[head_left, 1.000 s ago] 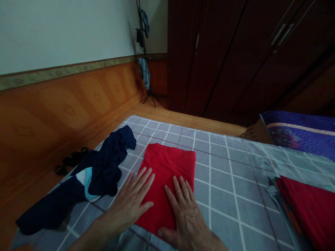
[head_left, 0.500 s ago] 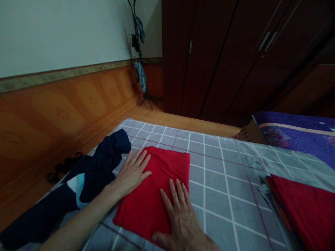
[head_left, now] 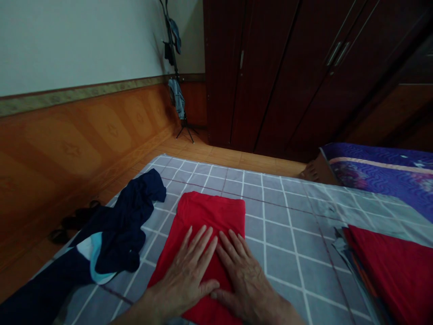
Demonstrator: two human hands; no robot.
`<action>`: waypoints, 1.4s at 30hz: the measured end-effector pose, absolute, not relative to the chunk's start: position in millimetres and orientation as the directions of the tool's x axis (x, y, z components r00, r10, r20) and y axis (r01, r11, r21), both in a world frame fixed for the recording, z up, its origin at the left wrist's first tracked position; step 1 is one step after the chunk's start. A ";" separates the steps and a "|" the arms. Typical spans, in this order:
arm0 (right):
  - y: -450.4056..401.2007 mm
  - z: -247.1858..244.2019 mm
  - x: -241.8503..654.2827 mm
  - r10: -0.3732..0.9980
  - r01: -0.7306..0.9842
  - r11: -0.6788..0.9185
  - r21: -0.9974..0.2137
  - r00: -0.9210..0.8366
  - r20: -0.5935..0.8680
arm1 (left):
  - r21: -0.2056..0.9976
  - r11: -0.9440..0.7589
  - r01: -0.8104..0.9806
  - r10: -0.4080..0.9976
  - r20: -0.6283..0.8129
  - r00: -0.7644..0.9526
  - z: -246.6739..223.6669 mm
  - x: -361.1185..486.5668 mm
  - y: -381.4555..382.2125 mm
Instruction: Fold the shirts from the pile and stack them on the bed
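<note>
A folded red cloth (head_left: 213, 207) lies on the grey checked bedspread (head_left: 280, 234), in front of me. Both palms rest flat on it. My left hand (head_left: 189, 271) covers its lower left part with the fingers spread a little. Beside it, my right hand (head_left: 245, 275) lies on the lower right part, fingers extended. The two thumbs meet or nearly meet near the middle. Neither hand grips anything. The cloth's near edge is partly hidden under the hands.
A crumpled navy garment (head_left: 125, 225) lies along the bed's left side. At the right is a stack of folded clothes with red on top (head_left: 392, 266). Beyond stand a coat rack (head_left: 176, 67), a dark wardrobe (head_left: 264, 81) and purple bedding (head_left: 382, 167).
My left hand has moved from the cloth's upper left edge down and right, next to my right hand. The right hand has stayed nearly in place. The view has shifted slightly.
</note>
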State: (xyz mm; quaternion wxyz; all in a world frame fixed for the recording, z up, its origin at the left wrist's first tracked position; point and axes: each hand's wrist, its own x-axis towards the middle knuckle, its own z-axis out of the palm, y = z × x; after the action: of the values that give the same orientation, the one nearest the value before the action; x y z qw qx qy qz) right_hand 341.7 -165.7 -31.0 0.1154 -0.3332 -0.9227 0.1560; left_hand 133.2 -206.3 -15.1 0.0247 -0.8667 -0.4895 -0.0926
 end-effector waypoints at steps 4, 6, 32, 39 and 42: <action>-135.1 -9.5 363.6 0.753 0.703 0.640 -0.309 -0.654 0.074 | 0.037 -0.710 0.703 0.698 0.167 0.696 -7.7 145.1 -213.4; -130.8 -3.4 367.4 0.776 0.731 0.620 -0.285 -0.624 0.090 | 0.016 -0.820 0.572 0.564 0.185 0.805 -8.4 149.3 -213.8; -66.9 -5.9 285.0 0.538 0.518 0.833 -0.197 -0.841 0.064 | -0.155 -0.878 0.453 0.414 0.228 0.881 -16.1 142.2 -206.8; -38.8 -13.9 275.2 0.713 0.696 0.701 -0.155 -0.687 0.138 | -0.146 -0.853 0.502 0.447 0.293 0.845 -21.6 139.5 -202.3; -60.4 0.7 272.4 0.609 0.576 0.789 -0.214 -0.778 0.151 | -0.025 -0.875 0.484 0.458 0.285 0.842 -6.0 131.1 -195.1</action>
State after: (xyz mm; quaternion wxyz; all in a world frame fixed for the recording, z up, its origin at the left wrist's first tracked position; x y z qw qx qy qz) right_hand 272.4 -60.4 0.7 0.1065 -0.3154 -0.9397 0.0779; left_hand 131.1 -195.1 -6.0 0.0479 -0.9586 -0.2456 -0.1362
